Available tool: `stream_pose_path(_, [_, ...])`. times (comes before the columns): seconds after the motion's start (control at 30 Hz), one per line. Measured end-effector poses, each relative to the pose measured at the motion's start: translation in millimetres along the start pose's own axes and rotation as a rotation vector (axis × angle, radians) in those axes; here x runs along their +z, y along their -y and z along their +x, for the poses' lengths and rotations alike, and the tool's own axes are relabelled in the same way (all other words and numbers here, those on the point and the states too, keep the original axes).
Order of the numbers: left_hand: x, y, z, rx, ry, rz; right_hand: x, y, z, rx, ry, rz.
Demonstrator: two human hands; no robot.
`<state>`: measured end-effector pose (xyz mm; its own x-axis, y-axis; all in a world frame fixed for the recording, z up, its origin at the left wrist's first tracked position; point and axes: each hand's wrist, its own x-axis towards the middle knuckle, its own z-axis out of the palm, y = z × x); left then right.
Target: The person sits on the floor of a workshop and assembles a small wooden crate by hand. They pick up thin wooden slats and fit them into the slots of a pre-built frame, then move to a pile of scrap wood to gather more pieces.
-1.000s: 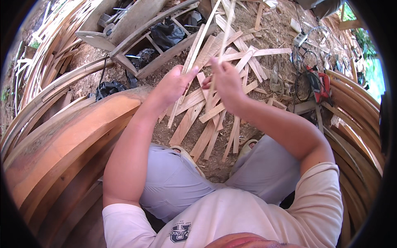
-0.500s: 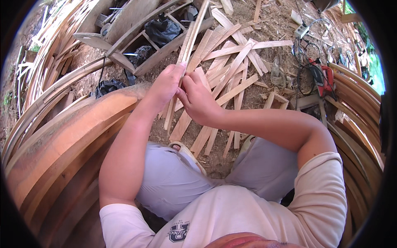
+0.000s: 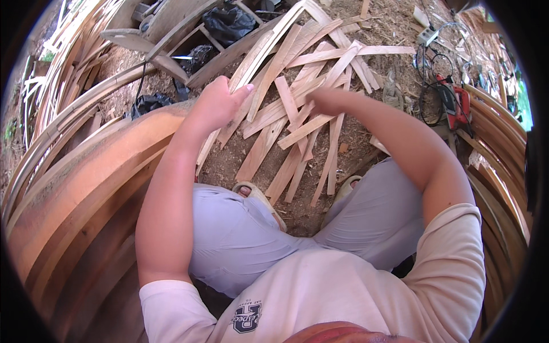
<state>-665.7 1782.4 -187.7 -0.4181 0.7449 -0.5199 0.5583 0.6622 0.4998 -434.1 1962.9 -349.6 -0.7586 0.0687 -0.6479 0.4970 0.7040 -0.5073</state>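
My left hand is shut on a long pale wooden slat that runs up and away from it at a slant, its lower end dropping below the hand. My right hand is off that slat. It reaches down onto the pile of loose slats lying on the dirt in front of my knees. Its fingers point down into the pile and are hidden, so I cannot tell whether they grip anything. My sandalled feet rest at the near edge of the pile.
Stacks of curved bent planks wrap around my left side, and more rise at the right. A red power tool with tangled cables lies at the far right. Black bags and boards sit at the back.
My right hand has let go of the slat and moved right and down to the pile. My left hand still holds the slat, now tilted further to the right.
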Motion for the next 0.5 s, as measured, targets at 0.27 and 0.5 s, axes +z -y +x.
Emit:
stream_pose_path(0.27, [-6.6,-1.0,-8.3,-0.023,0.042,-0.01,21.6,-51.4,9.2,-0.147,-0.487,-0.597])
stream_pose_path(0.5, [-6.9,1.2,-12.1,0.049,0.086,0.074,34.9,-51.6,25.1,-0.165,-0.536,-0.733])
